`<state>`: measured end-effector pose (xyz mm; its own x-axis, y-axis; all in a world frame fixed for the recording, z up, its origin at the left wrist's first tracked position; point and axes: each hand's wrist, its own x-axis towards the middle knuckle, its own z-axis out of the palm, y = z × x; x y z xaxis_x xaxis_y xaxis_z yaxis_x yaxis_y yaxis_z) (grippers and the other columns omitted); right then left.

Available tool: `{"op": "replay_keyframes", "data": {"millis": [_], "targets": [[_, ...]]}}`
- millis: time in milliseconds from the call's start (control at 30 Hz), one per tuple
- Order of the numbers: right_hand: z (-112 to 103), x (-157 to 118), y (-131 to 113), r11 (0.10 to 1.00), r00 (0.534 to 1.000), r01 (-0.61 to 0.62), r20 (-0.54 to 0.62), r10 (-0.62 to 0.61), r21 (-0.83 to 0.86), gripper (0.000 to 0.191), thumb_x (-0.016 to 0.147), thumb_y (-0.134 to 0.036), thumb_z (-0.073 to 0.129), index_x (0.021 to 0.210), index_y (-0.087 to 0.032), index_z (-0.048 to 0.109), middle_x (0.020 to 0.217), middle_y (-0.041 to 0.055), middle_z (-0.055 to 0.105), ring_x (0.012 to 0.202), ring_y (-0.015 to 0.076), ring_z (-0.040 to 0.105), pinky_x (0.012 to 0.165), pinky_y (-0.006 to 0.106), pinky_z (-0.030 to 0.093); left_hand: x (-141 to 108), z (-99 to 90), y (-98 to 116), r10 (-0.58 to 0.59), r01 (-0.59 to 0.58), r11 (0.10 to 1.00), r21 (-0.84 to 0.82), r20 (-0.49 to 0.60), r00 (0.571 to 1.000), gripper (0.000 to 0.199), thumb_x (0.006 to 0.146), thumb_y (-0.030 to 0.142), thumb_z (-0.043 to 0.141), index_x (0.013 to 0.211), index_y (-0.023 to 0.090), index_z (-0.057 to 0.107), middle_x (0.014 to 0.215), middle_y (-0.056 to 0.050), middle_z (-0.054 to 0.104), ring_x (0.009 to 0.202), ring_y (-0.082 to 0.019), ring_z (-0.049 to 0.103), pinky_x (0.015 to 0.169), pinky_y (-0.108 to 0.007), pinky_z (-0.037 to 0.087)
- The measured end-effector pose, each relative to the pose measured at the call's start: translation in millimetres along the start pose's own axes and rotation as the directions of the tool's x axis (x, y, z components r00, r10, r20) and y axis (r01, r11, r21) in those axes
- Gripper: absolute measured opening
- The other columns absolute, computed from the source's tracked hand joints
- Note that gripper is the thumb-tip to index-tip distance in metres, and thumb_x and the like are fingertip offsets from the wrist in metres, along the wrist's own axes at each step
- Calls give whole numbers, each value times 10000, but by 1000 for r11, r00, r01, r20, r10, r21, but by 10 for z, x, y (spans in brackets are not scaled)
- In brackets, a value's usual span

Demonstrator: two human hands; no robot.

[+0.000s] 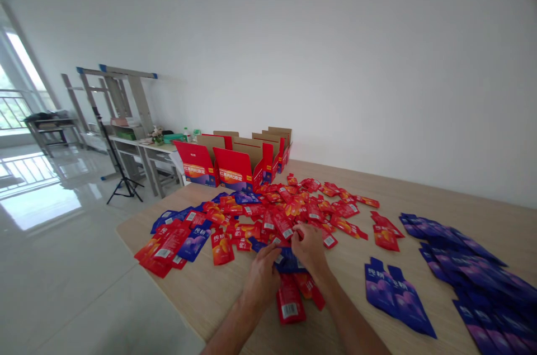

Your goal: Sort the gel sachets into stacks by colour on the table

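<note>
Flat red pouches (289, 302) and blue pouches (290, 261) lie in front of me, some with barcodes showing. My left hand (264, 274) is curled over the left edge of a blue pouch, its fingertips partly hidden. My right hand (309, 247) has thumb and forefinger pinched together at the edge of a red pouch (283, 225) with a barcode. The exact contact there is hard to make out. Below my hands, red pouches stick out from under the blue one. Beyond them spreads a loose heap of red pouches (312, 207).
Open red cartons (232, 167) stand in rows at the table's (335, 293) back left. Two blue pouches (394, 293) lie right of my arms; fanned blue stacks (482, 271) are farther right. Mixed pouches (172, 246) sit near the left edge. A black tripod (121, 170) stands on the floor.
</note>
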<state>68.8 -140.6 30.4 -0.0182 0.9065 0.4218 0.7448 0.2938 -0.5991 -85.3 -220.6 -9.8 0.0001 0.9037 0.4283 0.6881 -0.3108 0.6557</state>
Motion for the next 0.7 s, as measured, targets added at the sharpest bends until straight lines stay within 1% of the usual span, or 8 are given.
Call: {"op": "replay_keyframes", "data": {"millis": [133, 200, 267, 333, 433, 500, 567, 700], "targets": [[222, -53, -158, 991, 988, 130, 85, -129, -6, 251, 799, -151, 492, 906, -184, 717, 948, 67, 728, 949, 206, 615, 928, 296, 384, 176, -140, -18, -15, 16, 996, 85, -11, 1000, 481, 788, -15, 414, 1066, 244, 709, 1195, -29, 692, 1109, -140, 635, 999, -282, 493], [339, -58, -233, 988, 980, 157, 123, -157, 4, 251, 824, -148, 478, 900, -189, 714, 940, 64, 726, 940, 200, 620, 912, 292, 392, 301, -222, -57, -34, 42, 987, 154, -58, 998, 403, 825, 17, 434, 991, 256, 713, 1122, -16, 711, 1046, -141, 648, 940, -270, 505], [450, -38, -311, 981, 967, 196, 165, -196, 19, 259, 854, -146, 457, 888, -194, 708, 937, 65, 724, 928, 196, 626, 896, 289, 399, 454, -286, -132, -51, 77, 971, 227, -120, 991, 338, 845, 49, 457, 952, 250, 706, 1054, -22, 718, 1008, -152, 644, 927, -282, 495], [557, 9, -392, 975, 955, 221, 196, -224, 36, 268, 869, -136, 444, 890, -192, 705, 927, 72, 722, 924, 196, 629, 889, 286, 405, 632, -325, -248, -31, 72, 955, 288, -144, 989, 302, 856, 70, 466, 975, 230, 693, 1025, -42, 711, 1011, -172, 627, 926, -298, 486], [719, 131, -509, 973, 947, 226, 224, -229, 38, 260, 864, -122, 456, 932, -174, 701, 975, 92, 715, 954, 204, 626, 897, 286, 414, 919, -341, -476, 11, 56, 922, 382, -170, 985, 359, 854, 67, 450, 1125, 179, 656, 1140, -83, 680, 1106, -195, 584, 1016, -335, 437], [826, 233, -571, 974, 946, 225, 231, -227, 34, 268, 855, -112, 465, 966, -166, 702, 1013, 96, 710, 985, 209, 622, 919, 291, 413, 1104, -335, -641, 6, 77, 888, 453, -179, 984, 391, 877, 84, 413, 1195, 161, 628, 1212, -105, 649, 1159, -210, 560, 1055, -360, 405], [929, 333, -612, 975, 947, 218, 235, -219, 30, 281, 852, -105, 466, 986, -171, 705, 1034, 92, 706, 994, 209, 621, 930, 294, 414, 1275, -323, -801, -38, 137, 851, 508, -200, 979, 424, 896, 111, 391, 1268, 152, 592, 1307, -128, 599, 1237, -238, 513, 1076, -394, 382], [1104, 481, -615, 982, 956, 187, 228, -186, 18, 291, 843, -94, 472, 996, -173, 707, 1074, 100, 694, 1008, 212, 613, 947, 300, 416, 1562, -295, -1079, -161, 250, 793, 556, -204, 966, 476, 901, 188, 419, 1364, 168, 530, 1479, -149, 457, 1393, -315, 343, 1087, -464, 347]]}}
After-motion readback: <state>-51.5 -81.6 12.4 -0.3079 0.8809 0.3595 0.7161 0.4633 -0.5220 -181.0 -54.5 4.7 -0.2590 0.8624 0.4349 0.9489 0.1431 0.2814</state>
